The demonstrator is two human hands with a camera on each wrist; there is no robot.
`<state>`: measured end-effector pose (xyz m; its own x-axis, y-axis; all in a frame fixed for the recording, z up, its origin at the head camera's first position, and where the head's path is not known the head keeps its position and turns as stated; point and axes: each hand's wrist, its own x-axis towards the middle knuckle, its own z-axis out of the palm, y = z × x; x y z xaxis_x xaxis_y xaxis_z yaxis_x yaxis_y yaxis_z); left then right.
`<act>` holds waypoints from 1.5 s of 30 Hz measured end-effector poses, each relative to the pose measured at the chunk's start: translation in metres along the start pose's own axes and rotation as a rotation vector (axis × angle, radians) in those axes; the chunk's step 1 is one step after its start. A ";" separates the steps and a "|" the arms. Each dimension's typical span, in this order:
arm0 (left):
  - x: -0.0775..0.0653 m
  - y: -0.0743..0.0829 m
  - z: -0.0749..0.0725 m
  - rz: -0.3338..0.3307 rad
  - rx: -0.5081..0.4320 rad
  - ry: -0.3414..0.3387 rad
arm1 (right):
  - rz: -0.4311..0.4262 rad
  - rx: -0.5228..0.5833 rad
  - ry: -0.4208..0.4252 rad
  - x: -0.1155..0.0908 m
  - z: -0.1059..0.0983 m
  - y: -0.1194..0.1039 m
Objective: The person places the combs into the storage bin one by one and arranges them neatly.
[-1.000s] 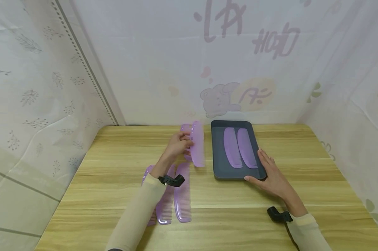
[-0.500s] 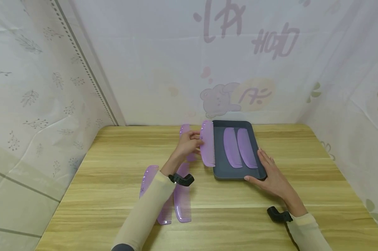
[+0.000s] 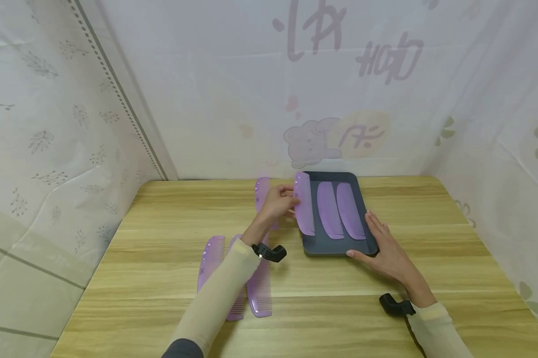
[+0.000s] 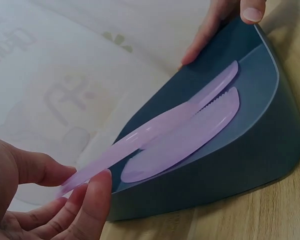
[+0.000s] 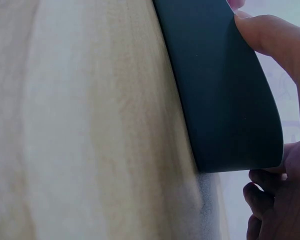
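My left hand [image 3: 277, 203] pinches a purple comb [image 3: 303, 206] by its smooth spine, thumb on one side and fingers on the other. This comb overlaps the left rim of the dark grey tray [image 3: 327, 249] in the head view, its teeth facing right. In the left wrist view the held comb [image 4: 140, 134] slants in over the tray wall. Two more purple combs, a middle one [image 3: 329, 211] and a right one [image 3: 350, 211], lie side by side inside the tray. My right hand [image 3: 387, 251] holds the tray's near right corner, with its thumb [image 5: 270, 32] at the rim.
Left of the tray, several purple combs lie on the wooden table [image 3: 340, 308]: a far comb [image 3: 262, 191], partly behind my left hand, and a nearer group including a left comb [image 3: 211, 258] and a right comb [image 3: 261, 296]. A printed curtain [image 3: 224, 99] hangs behind.
My left hand has carried the comb rightward, from beside the far comb on the table to over the tray's left side. The right hand and tray have stayed put.
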<state>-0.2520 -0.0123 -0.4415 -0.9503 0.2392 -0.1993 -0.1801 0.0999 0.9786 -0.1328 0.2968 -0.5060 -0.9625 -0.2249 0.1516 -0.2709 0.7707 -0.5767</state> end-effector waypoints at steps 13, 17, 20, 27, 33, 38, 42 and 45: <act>0.003 -0.004 0.004 -0.012 -0.010 -0.009 | 0.001 0.014 -0.004 0.000 0.000 -0.001; 0.000 -0.003 -0.001 0.004 0.028 0.017 | 0.004 0.015 -0.003 0.000 0.000 -0.001; -0.002 -0.003 -0.008 0.032 0.068 0.039 | 0.008 0.019 -0.001 0.000 0.000 -0.001; -0.007 -0.002 -0.025 0.137 0.151 0.063 | 0.031 0.018 -0.009 0.000 -0.001 -0.001; -0.012 -0.003 -0.039 0.190 0.292 0.093 | 0.036 0.028 -0.020 0.000 -0.001 0.000; -0.013 -0.007 -0.050 0.204 0.332 0.089 | 0.039 0.027 -0.022 0.000 -0.001 -0.001; -0.012 -0.011 -0.057 0.203 0.354 0.095 | 0.045 0.026 -0.026 0.000 -0.001 -0.001; -0.010 -0.015 -0.061 0.191 0.364 0.110 | 0.046 0.028 -0.027 -0.001 -0.001 -0.002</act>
<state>-0.2551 -0.0755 -0.4509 -0.9828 0.1842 0.0093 0.0841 0.4027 0.9115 -0.1312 0.2959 -0.5039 -0.9731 -0.2061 0.1028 -0.2256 0.7636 -0.6050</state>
